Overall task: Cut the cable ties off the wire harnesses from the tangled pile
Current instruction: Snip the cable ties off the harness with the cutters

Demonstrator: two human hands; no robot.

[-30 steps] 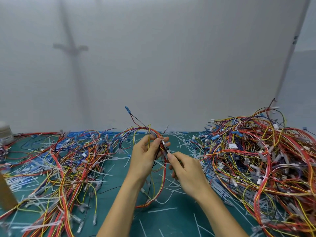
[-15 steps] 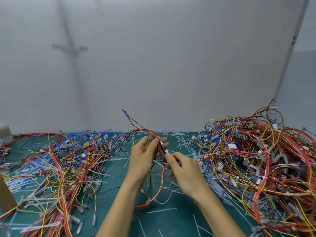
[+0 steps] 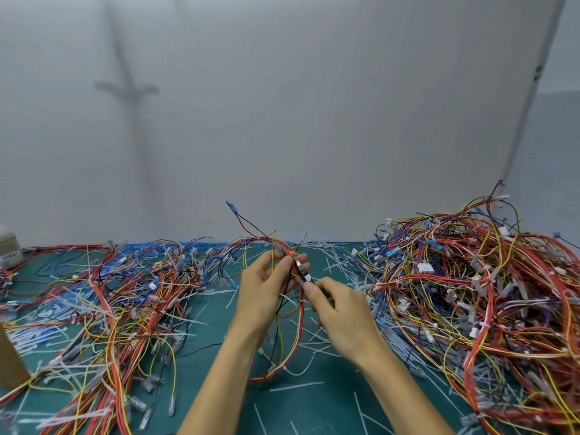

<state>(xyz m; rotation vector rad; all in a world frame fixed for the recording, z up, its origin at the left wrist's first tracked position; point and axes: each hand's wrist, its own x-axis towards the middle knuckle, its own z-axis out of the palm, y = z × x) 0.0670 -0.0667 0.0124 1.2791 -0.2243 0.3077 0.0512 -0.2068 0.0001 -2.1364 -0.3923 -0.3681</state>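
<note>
My left hand pinches a wire harness of red, yellow and black wires above the green mat, thumb and fingers closed on the bundle. The harness loops down below my hands and up behind them, ending in a blue terminal. My right hand grips a small metal cutter, whose jaws sit against the bundle right at my left fingertips. The tie at the jaws is too small to make out. A large tangled pile of harnesses rises on the right.
A flatter spread of harnesses covers the mat on the left. Cut white ties litter the green mat between the piles. A brown box stands at the left edge, a pale object at back left. A grey wall stands behind.
Both hands and the harness stay nearly in place; the cutter's jaws have shifted slightly along the bundle toward my left fingertips.
</note>
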